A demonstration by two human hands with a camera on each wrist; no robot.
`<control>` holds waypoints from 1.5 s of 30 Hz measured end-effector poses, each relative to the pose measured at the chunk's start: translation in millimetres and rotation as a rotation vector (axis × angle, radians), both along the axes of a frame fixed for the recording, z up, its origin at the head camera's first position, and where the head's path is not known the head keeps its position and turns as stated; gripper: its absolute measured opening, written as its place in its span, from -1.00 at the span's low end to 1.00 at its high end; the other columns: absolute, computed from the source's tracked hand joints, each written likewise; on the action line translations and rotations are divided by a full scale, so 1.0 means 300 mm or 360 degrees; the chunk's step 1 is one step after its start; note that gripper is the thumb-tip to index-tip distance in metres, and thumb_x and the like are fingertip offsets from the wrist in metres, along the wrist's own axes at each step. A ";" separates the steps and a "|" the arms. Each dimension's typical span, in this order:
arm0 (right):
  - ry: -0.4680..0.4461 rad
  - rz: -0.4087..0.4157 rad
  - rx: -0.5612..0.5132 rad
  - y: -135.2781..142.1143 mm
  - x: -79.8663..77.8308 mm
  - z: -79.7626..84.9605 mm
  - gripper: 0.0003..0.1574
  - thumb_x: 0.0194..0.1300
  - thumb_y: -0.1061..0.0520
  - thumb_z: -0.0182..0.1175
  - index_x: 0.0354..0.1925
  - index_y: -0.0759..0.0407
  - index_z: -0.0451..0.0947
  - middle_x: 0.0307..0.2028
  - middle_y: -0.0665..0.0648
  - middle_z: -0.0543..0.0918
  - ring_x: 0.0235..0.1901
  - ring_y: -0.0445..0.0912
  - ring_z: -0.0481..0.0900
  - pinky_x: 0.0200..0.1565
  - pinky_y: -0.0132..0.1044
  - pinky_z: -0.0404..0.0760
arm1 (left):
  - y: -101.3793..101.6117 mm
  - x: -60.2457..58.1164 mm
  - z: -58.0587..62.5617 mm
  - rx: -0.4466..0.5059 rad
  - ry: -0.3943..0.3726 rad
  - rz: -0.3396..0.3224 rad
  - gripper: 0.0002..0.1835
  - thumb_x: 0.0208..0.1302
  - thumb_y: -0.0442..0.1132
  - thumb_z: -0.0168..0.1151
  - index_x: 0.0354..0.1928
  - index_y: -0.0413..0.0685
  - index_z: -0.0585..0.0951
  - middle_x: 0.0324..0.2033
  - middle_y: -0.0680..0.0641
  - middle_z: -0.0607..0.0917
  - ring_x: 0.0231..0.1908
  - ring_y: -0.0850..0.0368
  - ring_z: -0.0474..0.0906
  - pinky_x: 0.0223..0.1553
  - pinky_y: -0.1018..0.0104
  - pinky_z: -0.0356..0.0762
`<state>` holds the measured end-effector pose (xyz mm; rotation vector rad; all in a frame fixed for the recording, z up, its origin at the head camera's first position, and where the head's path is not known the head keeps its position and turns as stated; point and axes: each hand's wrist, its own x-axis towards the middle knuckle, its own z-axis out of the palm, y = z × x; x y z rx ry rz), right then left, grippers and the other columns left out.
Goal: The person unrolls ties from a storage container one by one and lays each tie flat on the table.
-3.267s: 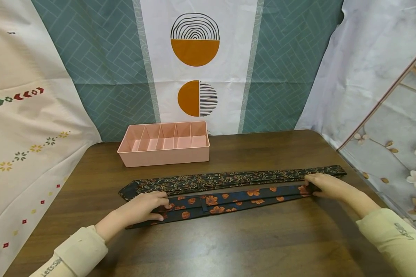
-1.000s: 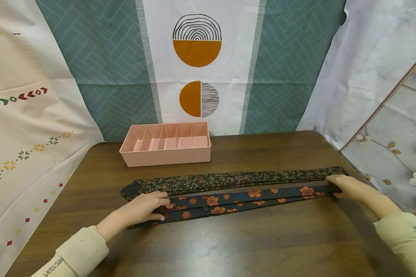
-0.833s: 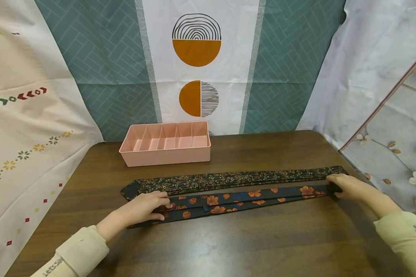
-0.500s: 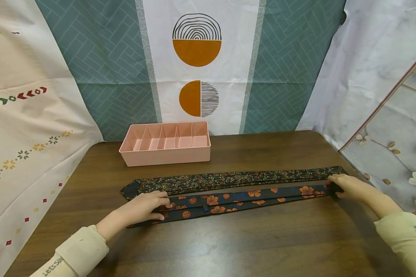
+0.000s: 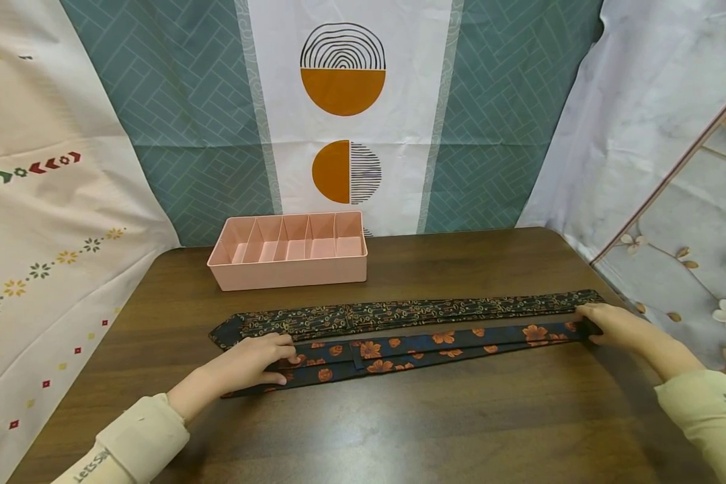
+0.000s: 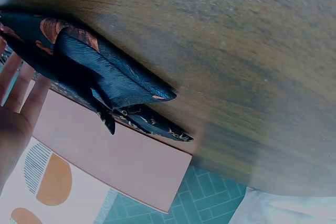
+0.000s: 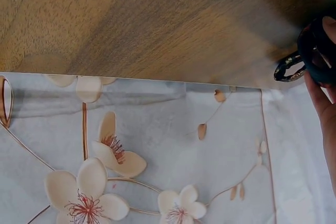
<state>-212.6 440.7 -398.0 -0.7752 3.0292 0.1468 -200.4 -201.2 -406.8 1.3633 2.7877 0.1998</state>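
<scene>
A dark navy necktie with orange flowers (image 5: 441,346), folded lengthwise into layers, stretches across the table between the hands. My left hand (image 5: 257,363) holds its wide left end, thumb on the near side and fingers on the far side. In the left wrist view, the tie's pointed ends (image 6: 115,74) stick out beyond the fingers. At the other end, my right hand (image 5: 617,329) pinches the folded loop, seen edge-on as a dark loop (image 7: 313,51) in the right wrist view. Just behind lies a second folded necktie, black with a gold pattern (image 5: 423,312), roughly parallel.
A pink bin with several narrow compartments (image 5: 290,274) stands at the back left of the brown wooden table (image 5: 399,430). Patterned cloths hang behind and at both sides, close to the table's edges.
Compared with about three seconds ago, my right hand has slid to the right with the floral tie's end, lately only slightly. My left hand keeps its place.
</scene>
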 end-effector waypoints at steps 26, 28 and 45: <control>0.0521 0.0200 -0.0186 0.066 0.006 -0.059 -0.62 -0.33 0.43 0.45 -0.40 0.41 0.57 -0.40 0.29 0.62 -0.33 0.24 0.59 -0.25 0.09 0.55 | -0.002 0.007 0.003 0.0003 0.0002 0.0004 -0.73 0.04 -0.06 0.39 -0.20 0.11 0.60 -0.27 0.14 0.52 -0.33 0.33 0.40 -0.41 0.42 0.47; 0.0523 0.0184 -0.0217 0.068 0.008 -0.066 -0.61 -0.33 0.46 0.43 -0.38 0.45 0.57 -0.34 0.37 0.63 -0.29 0.30 0.58 -0.23 0.13 0.55 | -0.002 0.007 0.002 0.0002 0.0001 0.0008 -0.73 0.04 -0.06 0.39 -0.20 0.11 0.60 -0.27 0.14 0.52 -0.33 0.33 0.40 -0.42 0.42 0.47; 0.0093 -0.0318 -0.0482 0.075 0.045 -0.152 -0.22 0.53 0.03 -0.25 0.33 0.66 -0.17 0.29 0.74 -0.11 0.36 0.47 -0.33 0.33 0.32 -0.31 | -0.007 0.010 -0.011 0.0035 0.0033 -0.0004 -0.72 0.07 -0.04 0.36 -0.16 0.11 0.60 -0.25 0.15 0.52 -0.31 0.32 0.39 -0.42 0.43 0.47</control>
